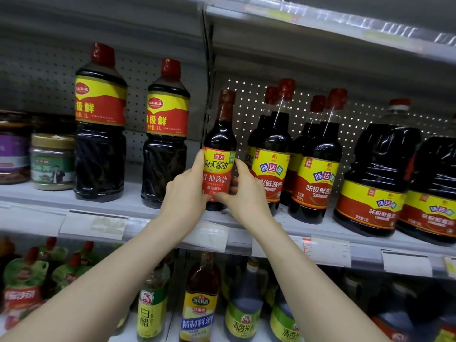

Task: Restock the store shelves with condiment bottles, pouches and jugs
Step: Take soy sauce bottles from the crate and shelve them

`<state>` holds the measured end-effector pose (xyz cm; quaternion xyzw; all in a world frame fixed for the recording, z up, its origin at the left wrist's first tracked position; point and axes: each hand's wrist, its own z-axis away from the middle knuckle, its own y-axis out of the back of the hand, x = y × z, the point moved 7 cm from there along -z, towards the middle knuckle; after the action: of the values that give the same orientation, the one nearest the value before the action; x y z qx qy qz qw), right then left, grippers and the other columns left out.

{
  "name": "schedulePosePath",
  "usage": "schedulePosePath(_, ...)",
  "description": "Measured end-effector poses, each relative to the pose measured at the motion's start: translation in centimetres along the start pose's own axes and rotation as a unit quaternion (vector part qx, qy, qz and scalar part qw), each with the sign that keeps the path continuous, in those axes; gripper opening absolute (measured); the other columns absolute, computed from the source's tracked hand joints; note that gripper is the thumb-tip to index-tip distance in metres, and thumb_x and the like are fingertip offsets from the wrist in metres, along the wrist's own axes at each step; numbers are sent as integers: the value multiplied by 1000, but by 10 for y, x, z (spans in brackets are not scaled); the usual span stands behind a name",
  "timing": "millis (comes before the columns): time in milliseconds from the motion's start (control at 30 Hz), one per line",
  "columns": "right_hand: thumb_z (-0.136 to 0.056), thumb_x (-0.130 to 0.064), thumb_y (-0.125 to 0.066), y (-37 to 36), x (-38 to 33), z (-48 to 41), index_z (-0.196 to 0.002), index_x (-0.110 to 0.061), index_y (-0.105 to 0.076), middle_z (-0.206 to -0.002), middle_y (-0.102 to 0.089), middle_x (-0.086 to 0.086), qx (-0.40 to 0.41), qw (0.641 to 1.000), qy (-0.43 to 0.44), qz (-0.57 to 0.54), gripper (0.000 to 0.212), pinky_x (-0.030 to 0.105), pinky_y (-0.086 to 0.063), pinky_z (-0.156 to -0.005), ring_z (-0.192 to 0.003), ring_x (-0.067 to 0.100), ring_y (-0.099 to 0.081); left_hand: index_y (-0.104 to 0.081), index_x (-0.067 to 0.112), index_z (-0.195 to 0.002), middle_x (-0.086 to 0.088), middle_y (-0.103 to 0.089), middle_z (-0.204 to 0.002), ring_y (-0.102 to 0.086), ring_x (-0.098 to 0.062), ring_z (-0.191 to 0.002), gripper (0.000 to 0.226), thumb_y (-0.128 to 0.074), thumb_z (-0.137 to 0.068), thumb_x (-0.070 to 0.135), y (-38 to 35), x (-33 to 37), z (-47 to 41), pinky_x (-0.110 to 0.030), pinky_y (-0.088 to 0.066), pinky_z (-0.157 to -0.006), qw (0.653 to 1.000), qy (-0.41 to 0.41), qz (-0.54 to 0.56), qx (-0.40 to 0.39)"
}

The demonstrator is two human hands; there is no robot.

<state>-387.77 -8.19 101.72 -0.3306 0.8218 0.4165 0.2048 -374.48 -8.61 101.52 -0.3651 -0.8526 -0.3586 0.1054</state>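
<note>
Shelf (137, 196) — left hand (184, 193) and right hand (246, 193) clasp an upright soy bottle (219, 141).

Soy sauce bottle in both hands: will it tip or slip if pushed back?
The soy sauce bottle is tall, narrow and filled to the neck, so probably heavy and apt to tip if pushed high. Its glossy body looks stiff, maybe slick; the left hand and right hand grip the label.
</note>
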Motion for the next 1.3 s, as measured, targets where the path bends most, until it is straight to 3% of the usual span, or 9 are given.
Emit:
schedulePosePath(167,-85,-26,-81,3,-1,8,-148,-24,-39,-129,-66,1,-15,1000,3,-5,77,48,-51,-102,-118,23,-63,-14,34,-152,1,-67,-115,-65,-23,-100,92,-76,-84,21,3,4,9,-39,-49,-80,1000,4,-4,8)
schedulePosePath(333,-89,-16,-77,22,0,30,-151,-23,-39,-133,-63,0,21,999,33,-18,73,44,-53,-102,-119,18,-61,-27,38,-143,7,-64,-119,-63,-19,-102,79,-75,-84,16,18,15,27,-31,-42,-70,997,-19,-4,70)
schedulePosePath(500,-94,-9,-68,45,10,72,-152,-24,-40,-143,-56,0,22,997,68,-20,66,34,-50,-105,-126,15,-56,-36,26,-150,3,-55,-139,-54,-16,-124,75,-73,-86,13,12,33,69,-38,-49,-98,997,-7,11,70)
schedulePosePath(667,-96,-9,-65,70,44,127,-149,-25,-46,-141,-58,-4,-5,997,75,-12,58,40,-51,-104,-124,14,-58,-42,25,-147,3,-55,-137,-53,-16,-125,69,-72,-86,15,-17,61,134,-35,-47,-101,997,21,22,67)
schedulePosePath(867,-89,-2,-70,83,109,210,-143,-14,-54,-137,-62,2,-54,997,56,2,58,39,-49,-103,-123,20,-61,-46,19,-144,0,-55,-139,-53,-19,-126,68,-74,-83,13,-74,92,226,-25,-40,-99,997,72,16,-3)
schedulePosePath(967,-91,-6,-70,79,145,256,-144,-13,-53,-138,-62,4,-87,996,31,16,56,41,-49,-101,-123,24,-60,-44,21,-145,0,-55,-137,-54,-19,-122,65,-73,-87,18,-104,98,279,-30,-44,-94,993,104,12,-55)
schedulePosePath(1100,-92,-7,-69,67,198,330,-144,-15,-52,-136,-63,5,-156,987,-31,4,55,46,-50,-100,-122,24,-60,-45,19,-145,-1,-56,-136,-54,-17,-123,61,-70,-89,20,-138,100,357,-28,-41,-96,981,157,-9,-112)
schedulePosePath(1300,-93,-8,-68,41,268,439,-142,-16,-54,-138,-62,3,-232,964,-129,5,51,41,-48,-104,-124,22,-60,-49,17,-143,-1,-57,-136,-54,-18,-124,59,-71,-88,16,-180,84,464,-27,-39,-100,951,242,7,-194)
